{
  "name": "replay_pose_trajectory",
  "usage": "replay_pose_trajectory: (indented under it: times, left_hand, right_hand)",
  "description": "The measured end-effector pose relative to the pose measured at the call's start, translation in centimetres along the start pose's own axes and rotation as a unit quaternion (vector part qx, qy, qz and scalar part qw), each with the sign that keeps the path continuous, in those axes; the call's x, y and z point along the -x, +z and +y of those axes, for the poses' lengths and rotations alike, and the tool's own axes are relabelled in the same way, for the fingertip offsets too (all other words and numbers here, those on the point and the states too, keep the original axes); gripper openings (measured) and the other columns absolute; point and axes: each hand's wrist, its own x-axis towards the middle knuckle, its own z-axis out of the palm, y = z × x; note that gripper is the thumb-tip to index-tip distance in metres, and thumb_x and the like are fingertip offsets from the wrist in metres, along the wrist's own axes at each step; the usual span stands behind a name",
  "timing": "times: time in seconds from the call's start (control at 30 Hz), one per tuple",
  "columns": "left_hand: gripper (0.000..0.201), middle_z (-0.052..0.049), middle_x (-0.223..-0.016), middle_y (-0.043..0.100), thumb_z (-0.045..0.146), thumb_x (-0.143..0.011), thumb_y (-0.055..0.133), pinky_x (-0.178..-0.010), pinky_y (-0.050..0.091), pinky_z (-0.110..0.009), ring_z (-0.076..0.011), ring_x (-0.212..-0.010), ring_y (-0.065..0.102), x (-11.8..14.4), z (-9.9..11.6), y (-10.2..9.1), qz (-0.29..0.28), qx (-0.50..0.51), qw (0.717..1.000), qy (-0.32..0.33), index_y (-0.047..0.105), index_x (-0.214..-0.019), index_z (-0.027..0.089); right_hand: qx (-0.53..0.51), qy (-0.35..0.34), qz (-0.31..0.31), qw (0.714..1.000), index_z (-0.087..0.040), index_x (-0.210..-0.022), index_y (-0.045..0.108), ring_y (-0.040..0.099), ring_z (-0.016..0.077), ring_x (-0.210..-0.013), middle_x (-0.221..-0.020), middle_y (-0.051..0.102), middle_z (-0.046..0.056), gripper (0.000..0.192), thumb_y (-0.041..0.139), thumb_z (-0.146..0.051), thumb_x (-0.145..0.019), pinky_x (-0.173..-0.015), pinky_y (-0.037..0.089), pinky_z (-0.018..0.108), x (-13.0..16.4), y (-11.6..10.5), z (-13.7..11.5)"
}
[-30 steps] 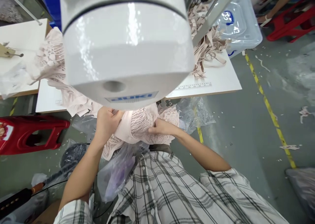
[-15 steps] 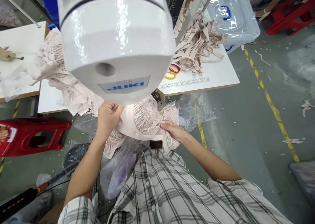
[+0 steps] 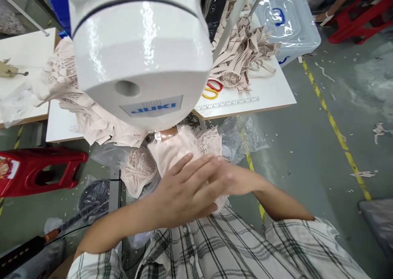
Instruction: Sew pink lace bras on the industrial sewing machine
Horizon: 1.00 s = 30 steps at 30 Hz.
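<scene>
A pale pink lace bra (image 3: 172, 152) lies below the sewing machine head (image 3: 141, 58), a plain smooth face of it turned up. My left hand (image 3: 184, 191) reaches across its lower part, fingers stretched out and somewhat apart, back of the hand upward. Behind those fingers, my right hand (image 3: 241, 178) comes in from the right; its fingers are hidden and smeared by motion. Whether either hand pinches the cloth does not show. Another lace cup (image 3: 138, 168) hangs to the left of the bra.
Pink lace pieces (image 3: 92, 119) are heaped at the left. Beige straps (image 3: 242, 58), scissors (image 3: 211, 88) and a printed ruler scale (image 3: 227, 104) are on the right tabletop (image 3: 270, 93). A clear lidded box (image 3: 291, 25) stands beyond. A red stool (image 3: 61, 158) is at the left.
My left hand has left the bra's upper left edge and crossed right, over my right hand. The bra has turned from its lace side to a plain side.
</scene>
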Motion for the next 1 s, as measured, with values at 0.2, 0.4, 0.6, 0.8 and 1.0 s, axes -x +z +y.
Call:
replay_pose_trajectory:
  times: [0.2, 0.4, 0.6, 0.8, 1.0]
  left_hand:
    - [0.025, 0.001, -0.056, 0.061, 0.035, -0.096, 0.060, -0.049, 0.035, -0.026, -0.0142, -0.049, 0.055, 1.1, -2.7, 0.4, -0.099, 0.136, 0.951, -0.260, 0.065, -0.077, 0.019]
    - [0.033, 0.002, -0.058, 0.055, 0.041, -0.098, 0.055, -0.048, 0.028, -0.023, -0.0099, -0.051, 0.045, 1.5, -4.9, -0.8, -0.078, 0.241, 0.913, -0.319, 0.070, -0.081, 0.018]
    - [0.034, -0.001, -0.071, 0.063, 0.044, -0.097, 0.057, -0.055, 0.038, -0.023, -0.0121, -0.062, 0.052, 1.6, -5.1, -0.7, 0.077, 0.297, 0.859, -0.410, 0.066, -0.078, 0.018]
    - [0.030, 0.004, -0.065, 0.049, 0.044, -0.098, 0.053, -0.054, 0.038, -0.022, -0.0103, -0.057, 0.043, 2.2, -3.4, 2.2, 0.205, 0.353, 0.772, -0.487, 0.056, -0.080, 0.021]
    - [0.033, 0.003, -0.065, 0.047, 0.036, -0.098, 0.052, -0.057, 0.037, -0.023, -0.0113, -0.061, 0.042, 1.2, -2.0, 3.2, 0.176, 0.246, 0.852, -0.428, 0.050, -0.069, 0.019]
  right_hand:
    - [0.080, 0.067, -0.007, 0.995, -0.023, -0.114, 0.063, 0.058, 0.0134, -0.062, -0.070, 0.067, -0.003, 0.023, 0.043, -0.027, -0.105, -0.059, 0.036, 0.026, -1.2, -0.1, -3.2]
    - [0.049, 0.134, 0.055, 0.988, -0.021, -0.111, 0.058, 0.060, 0.0146, -0.060, -0.067, 0.069, -0.004, 0.020, 0.051, -0.037, -0.102, -0.062, 0.038, 0.027, -3.2, -0.6, -2.0]
    - [0.137, 0.061, 0.247, 0.957, -0.021, -0.087, 0.062, 0.063, 0.0185, -0.073, -0.079, 0.071, 0.004, 0.031, 0.055, -0.049, -0.099, -0.070, 0.043, 0.031, -2.2, 1.5, -1.2]
    - [0.055, 0.092, 0.212, 0.971, -0.017, -0.129, 0.061, 0.068, 0.0296, -0.105, -0.118, 0.073, 0.015, 0.060, 0.045, -0.066, -0.098, -0.085, 0.052, 0.040, -1.2, 8.3, 0.6]
    - [-0.036, 0.141, 0.335, 0.931, -0.018, -0.109, 0.069, 0.069, 0.0313, -0.107, -0.099, 0.075, 0.015, 0.050, 0.035, -0.053, -0.103, -0.097, 0.053, 0.044, -2.3, 10.4, 1.0]
